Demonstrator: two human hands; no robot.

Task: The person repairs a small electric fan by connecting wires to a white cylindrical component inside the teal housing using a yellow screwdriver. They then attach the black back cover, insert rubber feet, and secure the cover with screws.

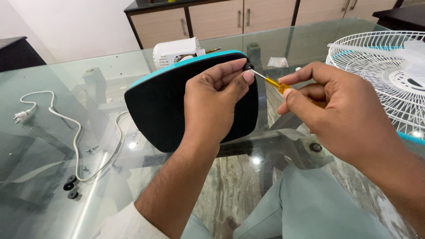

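Fan base (164,110), dark underside with teal rim, stood on edge mid-counter so its underside faces the worker. Left hand (212,95) steadies it, grip pinched on a small black rubber foot (249,67) at the upper corner. Right hand (330,115), grip closed round a yellow-handled screwdriver (276,84), tip at that foot, probably on a screw. Spare feet (70,186) and white cord (66,128) lie toward the counter's left edge; white grille (380,71) at right.

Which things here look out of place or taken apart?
The fan base is tipped on edge. The fan grille lies detached at the right. Loose screws and black rubber feet are scattered on the glass table.
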